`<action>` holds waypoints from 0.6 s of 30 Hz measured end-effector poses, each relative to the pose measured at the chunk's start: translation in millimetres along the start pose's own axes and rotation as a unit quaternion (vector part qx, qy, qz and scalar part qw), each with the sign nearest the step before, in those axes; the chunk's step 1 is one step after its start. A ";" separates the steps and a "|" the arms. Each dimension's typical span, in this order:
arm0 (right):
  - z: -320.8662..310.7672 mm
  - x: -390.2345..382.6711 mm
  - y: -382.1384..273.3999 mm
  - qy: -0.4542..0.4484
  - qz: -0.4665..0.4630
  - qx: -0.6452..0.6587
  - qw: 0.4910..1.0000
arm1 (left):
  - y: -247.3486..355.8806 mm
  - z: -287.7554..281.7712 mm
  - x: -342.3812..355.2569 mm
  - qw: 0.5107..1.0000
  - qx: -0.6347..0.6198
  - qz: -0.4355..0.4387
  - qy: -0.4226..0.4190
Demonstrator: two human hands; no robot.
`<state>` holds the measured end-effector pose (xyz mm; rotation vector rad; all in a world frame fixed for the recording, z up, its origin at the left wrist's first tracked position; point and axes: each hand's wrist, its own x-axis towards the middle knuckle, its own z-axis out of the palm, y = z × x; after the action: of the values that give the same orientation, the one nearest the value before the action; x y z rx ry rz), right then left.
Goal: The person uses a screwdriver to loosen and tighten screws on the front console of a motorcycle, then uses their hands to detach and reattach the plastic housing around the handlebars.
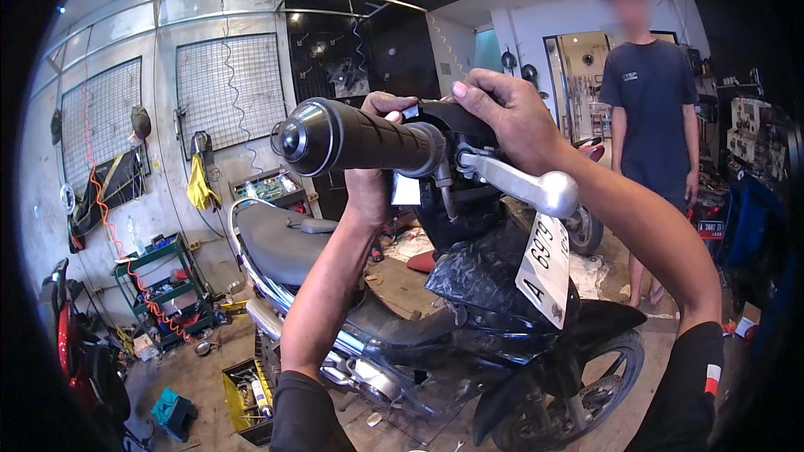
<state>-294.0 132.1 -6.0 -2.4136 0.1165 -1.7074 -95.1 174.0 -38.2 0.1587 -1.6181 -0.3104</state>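
Observation:
A black motorcycle [469, 335] stands before me, its front wheel to the right. Its rubber handlebar grip [373, 142] with a shiny bar end points towards me, and a silver brake lever [519, 180] lies beside it. Behind the grip, my left hand [367, 192] is closed around the handlebar area; the grip hides most of its fingers. My right hand [519, 117] is bent over the top of the black handlebar cover [448, 115], thumb and fingers gripping its edge. A white number plate [543, 272] hangs tilted below the lever.
A person [649, 109] in a dark shirt stands at the back right. On the left are a green tool cart [167, 285], a yellow tool tray [249, 402] and a red motorcycle [67, 343]. Coiled orange hose [100, 192] hangs by the wall.

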 end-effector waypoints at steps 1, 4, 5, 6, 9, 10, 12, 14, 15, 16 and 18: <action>0.9 -0.4 4.2 0.014 0.003 0.018 1.000 | 0.8 2.5 -1.5 1.000 -0.002 -0.007 0.005; 2.5 -0.6 16.6 0.042 0.024 0.076 0.996 | 0.9 3.7 -3.2 0.999 0.049 0.005 0.003; 3.7 -0.7 18.0 0.044 0.025 0.086 0.995 | 2.1 4.1 -5.5 0.999 0.034 -0.010 0.004; 3.3 -0.2 18.3 0.049 0.023 0.095 0.994 | 5.9 7.5 -7.3 1.000 0.020 -0.024 0.001; 3.9 -0.4 15.2 0.069 0.017 0.090 0.993 | 3.9 4.3 -6.2 1.000 -0.018 -0.017 -0.014; 2.7 -0.6 14.0 0.067 0.020 0.085 0.994 | 3.3 5.3 -5.6 0.999 -0.028 -0.014 -0.016; 2.9 -2.1 12.1 0.070 0.036 0.091 0.993 | 5.4 9.4 -5.5 0.999 -0.047 -0.024 -0.013; 4.3 -1.7 16.1 0.071 0.029 0.087 0.993 | 0.5 6.5 -5.8 0.999 -0.044 -0.010 -0.011; 4.2 -1.1 18.3 0.074 0.023 0.086 0.993 | -1.7 4.6 -4.9 0.999 -0.042 -0.003 -0.012; 4.1 -1.2 20.1 0.067 0.025 0.083 0.994 | -3.0 3.2 -4.6 0.998 -0.060 -0.004 -0.019; 5.0 -1.1 20.1 0.065 0.029 0.086 0.994 | -0.9 3.8 -5.1 0.998 -0.053 0.003 -0.020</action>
<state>-288.9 113.1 -12.5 -2.1572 0.0526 -1.7695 -98.6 175.0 -43.5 0.0657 -1.6378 -0.3964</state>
